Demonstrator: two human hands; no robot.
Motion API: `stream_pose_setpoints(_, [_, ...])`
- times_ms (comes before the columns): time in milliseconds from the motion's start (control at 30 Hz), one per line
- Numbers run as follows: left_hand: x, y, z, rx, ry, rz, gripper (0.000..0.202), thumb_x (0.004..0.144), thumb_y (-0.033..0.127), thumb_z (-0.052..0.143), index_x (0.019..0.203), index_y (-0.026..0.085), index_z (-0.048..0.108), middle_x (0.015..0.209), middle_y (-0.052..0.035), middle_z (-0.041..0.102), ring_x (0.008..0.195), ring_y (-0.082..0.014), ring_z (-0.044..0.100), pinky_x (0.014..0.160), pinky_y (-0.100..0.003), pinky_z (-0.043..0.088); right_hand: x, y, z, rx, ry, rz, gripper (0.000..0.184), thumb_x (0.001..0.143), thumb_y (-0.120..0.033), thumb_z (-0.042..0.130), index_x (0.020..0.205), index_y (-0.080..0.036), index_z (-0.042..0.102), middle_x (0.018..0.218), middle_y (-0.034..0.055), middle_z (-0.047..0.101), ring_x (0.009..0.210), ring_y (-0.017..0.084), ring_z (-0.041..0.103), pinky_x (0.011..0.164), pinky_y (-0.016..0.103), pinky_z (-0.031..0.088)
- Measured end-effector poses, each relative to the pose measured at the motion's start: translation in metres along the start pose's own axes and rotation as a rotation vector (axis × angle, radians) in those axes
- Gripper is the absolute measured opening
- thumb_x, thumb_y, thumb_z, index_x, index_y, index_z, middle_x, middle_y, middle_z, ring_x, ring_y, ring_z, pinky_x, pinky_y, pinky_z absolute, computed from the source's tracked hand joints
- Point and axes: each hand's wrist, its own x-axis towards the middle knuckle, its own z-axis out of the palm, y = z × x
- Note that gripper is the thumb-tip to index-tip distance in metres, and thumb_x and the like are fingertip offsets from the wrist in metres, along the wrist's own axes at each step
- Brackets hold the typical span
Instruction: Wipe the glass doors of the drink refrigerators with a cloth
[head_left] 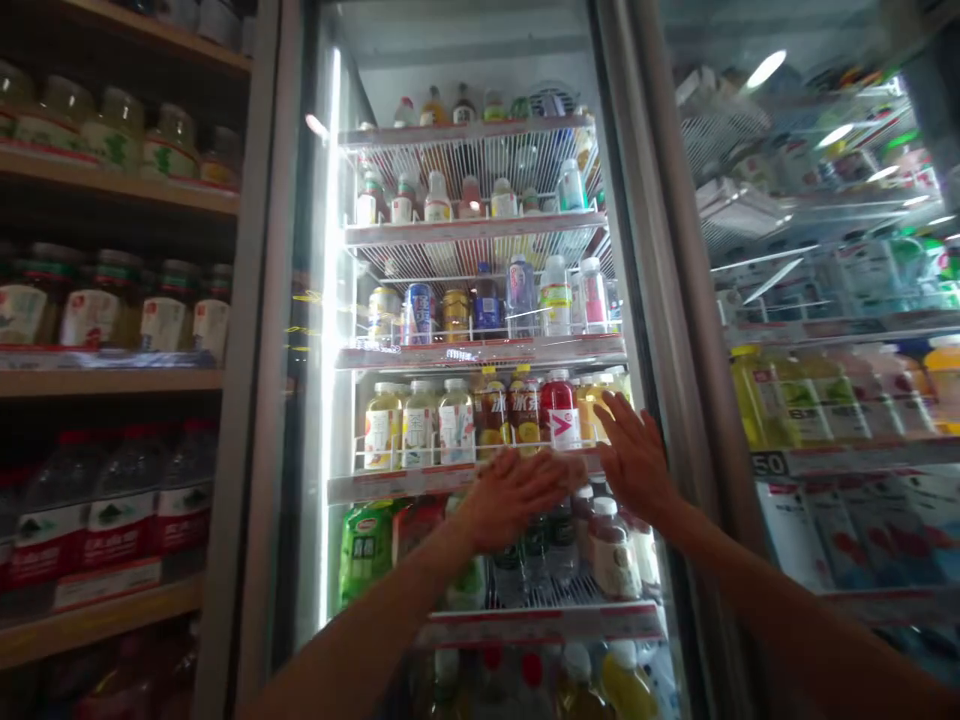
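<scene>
I face an open drinks fridge with several wire shelves [480,352] of bottles and cans. My left hand [517,495] reaches in flat, fingers stretched out to the right, at the front edge of the shelf [390,484] that carries juice bottles. My right hand [636,455] is open with fingers spread upward, next to a red bottle [560,412] and a yellow bottle [591,405] at that shelf's right end. Neither hand holds anything. Below my hands stand water bottles [536,550] and a brown milky bottle [611,545].
A wooden shelving unit [112,380] on the left holds jars and large water bottles [120,500]. The fridge's glass door [825,350] stands open on the right, reflecting lights. A green bottle [365,545] stands on the lower shelf's left.
</scene>
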Motion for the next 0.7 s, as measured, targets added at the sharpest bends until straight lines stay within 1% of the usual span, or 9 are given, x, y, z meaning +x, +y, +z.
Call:
stream_pose_setpoints(67, [0.007,-0.007,-0.002,-0.010,-0.027,0.046,0.059,0.088,0.026,0.041,0.142,0.032,0.019,0.150,0.0014,0.026,0.140,-0.0217,0.017,0.111,-0.047,0.020,-0.002,0.002,-0.002,0.008,0.003,-0.019,0.055,0.092,-0.027,0.030,0.145,-0.026,0.016,0.147,0.0071,0.034,0.138,0.021,0.025,0.109,0.047,0.024])
stream_pose_setpoints(100, [0.011,-0.017,-0.006,-0.004,0.001,-0.061,0.060,0.088,0.025,0.041,0.143,0.032,0.018,0.150,0.0014,0.026,0.140,-0.0217,0.017,0.111,-0.047,0.020,-0.003,0.004,-0.004,0.013,0.006,-0.019,0.055,0.092,-0.027,0.030,0.145,-0.026,0.016,0.147,0.0068,0.034,0.138,0.021,0.025,0.109,0.047,0.024])
stream_pose_setpoints(200, [0.025,-0.048,-0.017,0.030,0.169,-0.602,0.055,0.090,0.025,0.036,0.143,0.029,0.021,0.150,-0.0016,0.027,0.140,-0.0239,0.017,0.111,-0.049,0.020,-0.006,0.013,-0.008,0.030,0.016,0.013,0.055,0.092,-0.027,0.032,0.145,-0.028,0.017,0.147,0.0056,0.034,0.138,0.021,0.025,0.109,0.048,0.023])
stream_pose_setpoints(267, [0.034,-0.051,-0.018,0.031,0.233,-0.786,0.052,0.091,0.026,0.034,0.142,0.025,0.025,0.150,-0.0044,0.026,0.140,-0.0264,0.015,0.111,-0.051,0.021,-0.007,0.014,-0.011,0.050,0.030,0.033,0.055,0.092,-0.026,0.033,0.144,-0.029,0.019,0.146,0.0055,0.034,0.137,0.022,0.026,0.109,0.050,0.024])
stream_pose_setpoints(300, [0.037,-0.046,-0.016,0.018,0.235,-0.760,0.052,0.091,0.025,0.035,0.142,0.024,0.025,0.150,-0.0048,0.026,0.140,-0.0268,0.014,0.110,-0.051,0.022,-0.007,0.011,-0.012,0.071,0.040,0.034,0.054,0.091,-0.025,0.033,0.144,-0.028,0.021,0.146,0.0057,0.034,0.137,0.022,0.027,0.109,0.050,0.024])
stream_pose_setpoints(433, [0.050,-0.001,-0.002,-0.060,0.203,-0.434,0.055,0.089,0.022,0.037,0.142,0.025,0.024,0.149,-0.0025,0.030,0.140,-0.0219,0.015,0.110,-0.046,0.026,0.000,-0.018,-0.014,0.294,0.077,-0.054,0.054,0.090,-0.021,0.033,0.143,-0.028,0.025,0.144,0.0052,0.039,0.133,0.020,0.035,0.106,0.045,0.035])
stream_pose_setpoints(500, [0.056,0.010,0.005,-0.089,0.238,-0.469,0.053,0.090,0.024,0.036,0.142,0.020,0.025,0.148,-0.0060,0.031,0.140,-0.0205,0.016,0.111,-0.043,0.027,0.008,-0.040,-0.011,0.440,0.077,-0.085,0.055,0.090,-0.019,0.031,0.143,-0.028,0.023,0.139,0.0049,0.044,0.128,0.016,0.042,0.103,0.039,0.041])
stream_pose_setpoints(600, [0.056,0.000,0.005,-0.121,0.286,-0.599,0.054,0.089,0.022,0.034,0.141,0.013,0.024,0.148,-0.0122,0.028,0.140,-0.0207,0.015,0.112,-0.043,0.025,0.026,-0.072,0.005,0.540,0.060,-0.018,0.054,0.090,-0.022,0.030,0.144,-0.024,0.023,0.136,0.0062,0.048,0.127,0.016,0.043,0.102,0.038,0.042])
stream_pose_setpoints(700, [0.034,-0.029,-0.002,-0.100,0.267,-0.652,0.061,0.086,0.032,0.041,0.141,0.012,0.023,0.150,-0.0138,0.024,0.141,-0.0233,0.013,0.113,-0.045,0.018,0.052,-0.093,0.027,0.461,0.051,0.076,0.051,0.090,-0.026,0.029,0.141,-0.019,0.031,0.137,0.0085,0.047,0.130,0.019,0.038,0.107,0.043,0.035])
